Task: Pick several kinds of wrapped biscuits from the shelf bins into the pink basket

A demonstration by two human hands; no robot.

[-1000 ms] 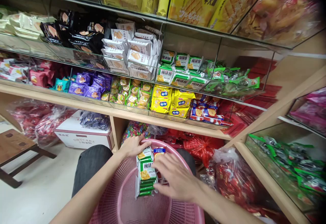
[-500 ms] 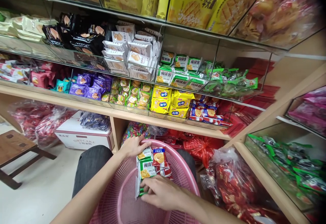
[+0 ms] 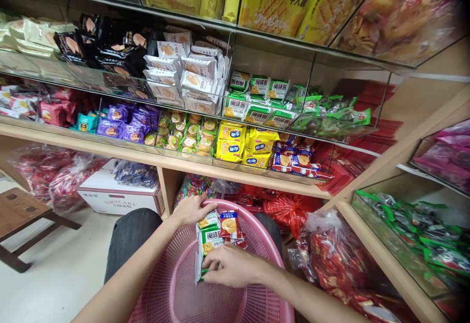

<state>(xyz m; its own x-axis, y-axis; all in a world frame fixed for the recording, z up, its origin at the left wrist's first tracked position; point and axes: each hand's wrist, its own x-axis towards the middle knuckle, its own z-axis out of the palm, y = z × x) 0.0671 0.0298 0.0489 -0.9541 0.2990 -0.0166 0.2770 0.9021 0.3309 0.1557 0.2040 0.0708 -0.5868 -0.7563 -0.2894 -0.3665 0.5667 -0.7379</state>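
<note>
A pink mesh basket [image 3: 262, 230] stands between the knees. Inside it, along the far side, lie green-and-white snack packs [image 3: 210, 238] beside red-and-blue packs [image 3: 229, 225]. My left hand [image 3: 193, 210] rests at the basket's far left rim, fingers spread, the thumb near the top green pack; nothing is gripped in it. My right hand [image 3: 227, 265] is inside the basket on the lower green pack, its fingers curled at that pack's edge. The fingertips are partly hidden beneath the hand.
Glass-fronted shelves [image 3: 257, 132] of wrapped snacks span the front. A white carton [image 3: 117, 200] and a wooden stool [image 3: 25, 215] are at the left. Red bagged goods [image 3: 338, 254] lie at the right, beside a low bin of green packs [image 3: 422, 235].
The view has shifted slightly. My right hand has moved a little up and left over the packs, covering more of the lower green pack. My left hand is nearly unchanged.
</note>
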